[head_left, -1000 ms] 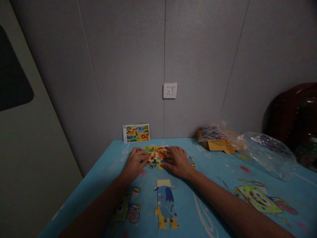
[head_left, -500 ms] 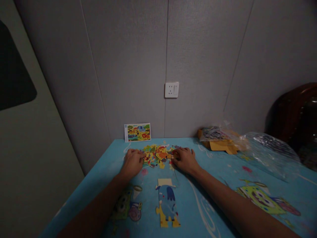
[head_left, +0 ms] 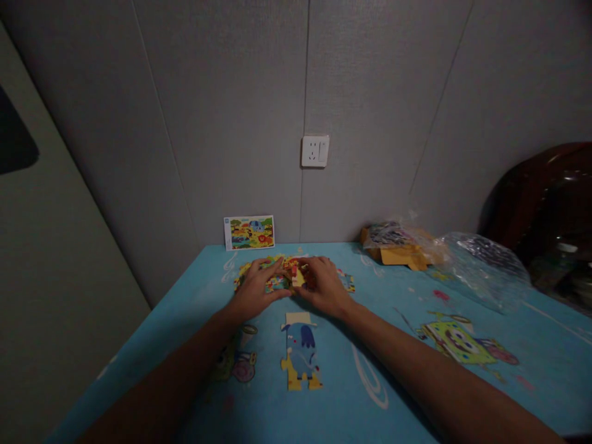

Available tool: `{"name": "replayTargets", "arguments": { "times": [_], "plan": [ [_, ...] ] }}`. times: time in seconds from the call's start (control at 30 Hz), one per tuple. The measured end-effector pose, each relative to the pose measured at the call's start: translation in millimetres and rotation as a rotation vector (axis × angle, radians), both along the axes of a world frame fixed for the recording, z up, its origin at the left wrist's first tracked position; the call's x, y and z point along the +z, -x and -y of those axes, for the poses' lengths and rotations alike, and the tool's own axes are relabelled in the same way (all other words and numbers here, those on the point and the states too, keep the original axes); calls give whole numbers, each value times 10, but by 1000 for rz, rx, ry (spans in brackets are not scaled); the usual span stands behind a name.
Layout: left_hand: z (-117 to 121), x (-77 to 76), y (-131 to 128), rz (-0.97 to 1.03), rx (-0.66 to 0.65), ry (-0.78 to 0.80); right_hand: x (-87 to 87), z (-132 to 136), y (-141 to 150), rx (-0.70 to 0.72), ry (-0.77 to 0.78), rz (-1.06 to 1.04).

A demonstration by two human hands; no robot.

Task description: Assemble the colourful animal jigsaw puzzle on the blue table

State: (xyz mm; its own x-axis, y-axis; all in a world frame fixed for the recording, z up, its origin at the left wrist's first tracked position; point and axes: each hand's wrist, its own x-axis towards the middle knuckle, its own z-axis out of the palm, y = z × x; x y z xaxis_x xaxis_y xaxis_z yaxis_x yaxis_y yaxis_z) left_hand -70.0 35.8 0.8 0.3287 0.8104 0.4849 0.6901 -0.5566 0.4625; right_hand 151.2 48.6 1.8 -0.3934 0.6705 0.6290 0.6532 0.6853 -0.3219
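Observation:
A spread of loose jigsaw puzzle pieces (head_left: 278, 282) in yellow, red and green lies near the far edge of the table. My left hand (head_left: 257, 288) rests over its left part, with thumb and fingers apart. From the other side, my right hand (head_left: 326, 288) curves over the pieces, a gap showing between its thumb and forefinger. A red and yellow piece (head_left: 296, 276) shows between the two hands; whether a finger presses it I cannot tell. Closer to me lies a joined strip of puzzle pieces (head_left: 301, 354) picturing a blue elephant.
A picture card (head_left: 250, 233) of animals leans against the wall behind the pieces. To the right lie an orange-yellow package (head_left: 404, 254) and a clear plastic bag (head_left: 485, 271). The blue cartoon tablecloth (head_left: 185, 314) covers the table. A wall socket (head_left: 315, 151) is above it.
Both hands have moved inward over the pieces and are now close together. Some pieces have shifted, with several showing right of my right hand. The view has tilted slightly; the elephant strip still lies in front.

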Motion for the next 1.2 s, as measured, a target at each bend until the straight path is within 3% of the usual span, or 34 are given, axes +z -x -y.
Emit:
{"name": "replayTargets", "arguments": {
  "times": [0.13, 0.33, 0.4, 0.53, 0.63, 0.77, 1.1, 1.2],
  "plan": [
    [24, -31, -70, 63, -47, -10, -3, 66, 66, 126, -25, 15],
    [-39, -83, -63, 245, -67, 40, 6, 49, 42, 209, -31, 31],
    [-71, -60, -30, 274, 30, 32, -9, 9, 8, 160, -45, 51],
    [-144, -9, 105, 271, 335, 24, -75, -102, -72, -81, 33, 202],
    [-182, -31, 195, 192, 422, 63, -101, -134, -92, -129, 166, 358],
    [-175, -77, 199, 46, 418, 103, -79, -108, -69, -88, 236, 388],
    [-95, -37, 101, -158, 409, 99, -102, -135, -38, -115, 174, 354],
    [-75, -74, 78, -190, 327, 97, -124, -136, -29, -87, 190, 395]
  ]
}}
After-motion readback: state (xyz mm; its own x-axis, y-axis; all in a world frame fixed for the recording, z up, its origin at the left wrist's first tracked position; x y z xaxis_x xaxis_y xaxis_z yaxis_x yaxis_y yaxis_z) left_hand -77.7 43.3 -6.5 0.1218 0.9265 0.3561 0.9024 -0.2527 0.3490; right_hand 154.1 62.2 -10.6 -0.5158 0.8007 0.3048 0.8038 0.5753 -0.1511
